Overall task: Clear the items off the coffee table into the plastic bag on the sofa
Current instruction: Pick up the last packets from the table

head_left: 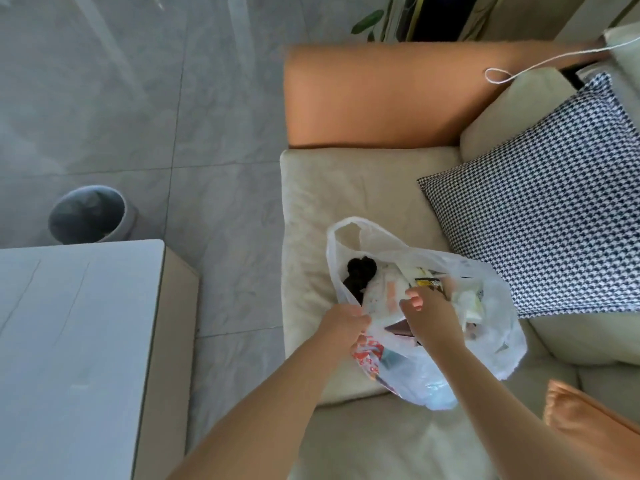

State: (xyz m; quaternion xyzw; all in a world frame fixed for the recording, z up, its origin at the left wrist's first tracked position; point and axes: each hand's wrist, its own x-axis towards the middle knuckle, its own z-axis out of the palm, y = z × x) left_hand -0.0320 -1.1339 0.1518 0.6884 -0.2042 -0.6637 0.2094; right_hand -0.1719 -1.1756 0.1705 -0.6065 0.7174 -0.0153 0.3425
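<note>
A thin white plastic bag lies open on the cream sofa seat. Inside it I see a dark fuzzy item, white packets and a yellow-black wrapper. My left hand pinches the near rim of the bag and holds it open. My right hand is over the bag's mouth with its fingers curled; whether it holds anything is hidden. The white coffee table stands at the left with a bare top.
A grey waste bin stands on the tiled floor beyond the table. A houndstooth cushion leans at the sofa's right, an orange armrest at the back, an orange cushion at the lower right. A white cord lies on the sofa back.
</note>
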